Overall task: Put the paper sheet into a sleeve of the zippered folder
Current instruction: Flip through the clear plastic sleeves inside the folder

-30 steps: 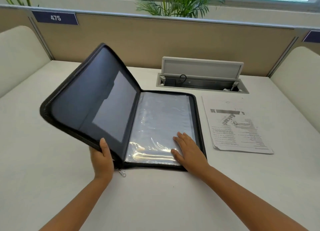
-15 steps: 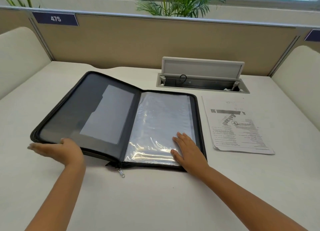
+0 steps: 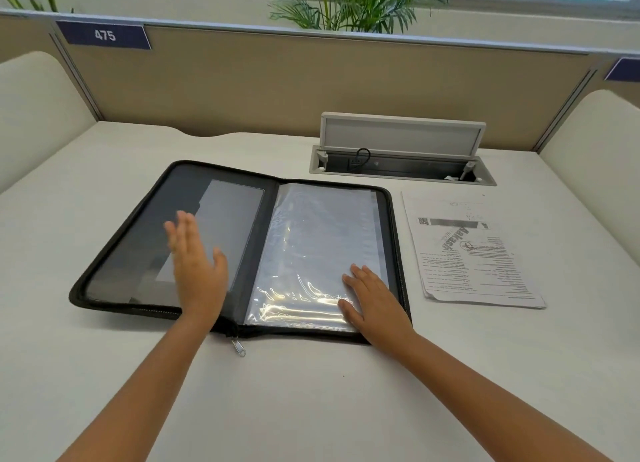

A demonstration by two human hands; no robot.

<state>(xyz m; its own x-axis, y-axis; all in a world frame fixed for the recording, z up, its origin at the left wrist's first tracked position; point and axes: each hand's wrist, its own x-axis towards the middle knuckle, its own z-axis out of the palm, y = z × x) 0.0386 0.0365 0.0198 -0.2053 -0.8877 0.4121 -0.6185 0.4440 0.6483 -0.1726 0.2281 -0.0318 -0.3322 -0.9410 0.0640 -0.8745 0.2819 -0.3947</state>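
A black zippered folder [image 3: 138, 233] lies wide open and flat on the white desk. Its left cover has a dark inner pocket, and its right half holds a stack of clear plastic sleeves [image 3: 318, 240]. My left hand [image 3: 197, 267] hovers over the left cover with fingers spread, holding nothing. Flat on the near right corner of the sleeves rests my right hand [image 3: 374, 302], fingers apart. The printed paper sheet [image 3: 474, 250] lies on the desk just right of the folder, untouched.
An open cable box with a raised lid [image 3: 401, 150] is set into the desk behind the folder. A tan divider panel [image 3: 311, 80] closes the back, and cream side panels [image 3: 595, 150] stand at both sides. The zipper pull [image 3: 239, 347] hangs out toward me.
The left cover went from raised to flat on the desk. My left hand let go of its edge and moved right, over the cover. My right hand stayed put.
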